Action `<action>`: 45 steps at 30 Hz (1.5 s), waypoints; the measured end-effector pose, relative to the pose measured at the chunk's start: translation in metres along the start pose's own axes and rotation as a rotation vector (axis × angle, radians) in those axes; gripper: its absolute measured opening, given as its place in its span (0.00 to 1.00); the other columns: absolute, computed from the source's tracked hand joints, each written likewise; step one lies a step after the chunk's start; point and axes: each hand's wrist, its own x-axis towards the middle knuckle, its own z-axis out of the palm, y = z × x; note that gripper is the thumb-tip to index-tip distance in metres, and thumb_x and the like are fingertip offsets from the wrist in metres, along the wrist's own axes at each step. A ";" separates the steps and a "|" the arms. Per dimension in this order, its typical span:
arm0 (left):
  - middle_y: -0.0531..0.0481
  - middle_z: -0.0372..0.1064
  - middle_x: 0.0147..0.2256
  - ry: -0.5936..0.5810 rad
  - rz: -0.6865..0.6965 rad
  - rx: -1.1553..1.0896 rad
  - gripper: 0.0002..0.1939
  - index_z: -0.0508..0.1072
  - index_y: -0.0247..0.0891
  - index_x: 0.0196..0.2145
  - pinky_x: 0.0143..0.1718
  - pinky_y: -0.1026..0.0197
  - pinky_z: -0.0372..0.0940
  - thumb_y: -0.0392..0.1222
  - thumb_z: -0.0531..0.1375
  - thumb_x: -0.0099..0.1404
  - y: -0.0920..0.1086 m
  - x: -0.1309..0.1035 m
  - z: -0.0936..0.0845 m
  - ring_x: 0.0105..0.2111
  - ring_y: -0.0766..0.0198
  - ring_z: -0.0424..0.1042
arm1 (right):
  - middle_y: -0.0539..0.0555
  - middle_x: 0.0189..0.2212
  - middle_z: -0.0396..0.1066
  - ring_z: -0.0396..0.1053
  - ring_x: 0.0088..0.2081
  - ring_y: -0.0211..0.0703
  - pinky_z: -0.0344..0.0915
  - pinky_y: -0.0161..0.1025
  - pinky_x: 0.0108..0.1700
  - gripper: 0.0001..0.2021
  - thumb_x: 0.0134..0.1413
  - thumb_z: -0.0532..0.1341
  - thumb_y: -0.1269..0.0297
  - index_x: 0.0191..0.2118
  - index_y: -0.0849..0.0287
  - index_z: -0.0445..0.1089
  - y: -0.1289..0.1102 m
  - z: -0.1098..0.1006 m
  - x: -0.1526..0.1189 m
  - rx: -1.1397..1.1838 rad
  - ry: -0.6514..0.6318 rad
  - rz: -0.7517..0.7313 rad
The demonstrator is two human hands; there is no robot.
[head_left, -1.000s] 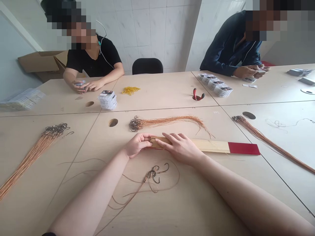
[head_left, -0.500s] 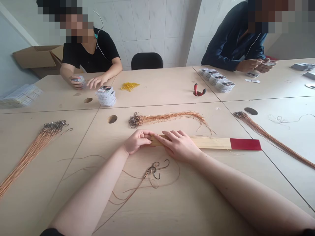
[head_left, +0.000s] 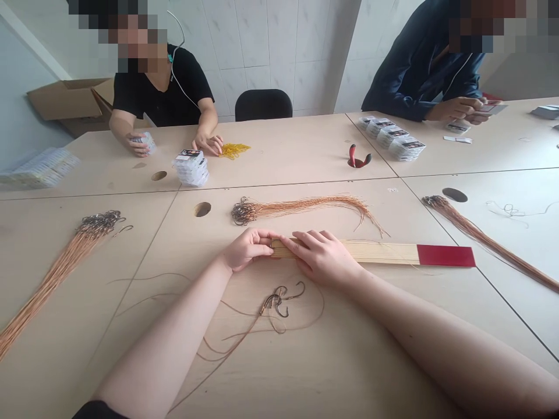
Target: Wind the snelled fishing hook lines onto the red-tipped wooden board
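We pinch the left end of the long, flat, pale-yellow strip with a dark red end (head_left: 384, 252) between the thumb and fingers of our left hand (head_left: 248, 250); that is its grip. Our right hand (head_left: 325, 259) lies over the strip with its fingers pressing down on it, and we cannot tell whether its grip pinches anything. The strip lies crosswise on the pale wooden worktop (head_left: 362, 361), between the loose dark metal hooks with thin brown lines (head_left: 276, 299) nearer us and the bundle of hooks with copper-coloured lines (head_left: 301, 206) beyond.
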 end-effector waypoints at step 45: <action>0.45 0.74 0.35 -0.070 0.013 0.011 0.24 0.71 0.34 0.47 0.37 0.64 0.64 0.31 0.65 0.51 0.001 -0.001 0.000 0.34 0.65 0.72 | 0.58 0.52 0.60 0.62 0.43 0.46 0.59 0.42 0.41 0.27 0.57 0.50 0.69 0.63 0.57 0.48 0.001 -0.002 0.002 -0.039 -0.040 0.023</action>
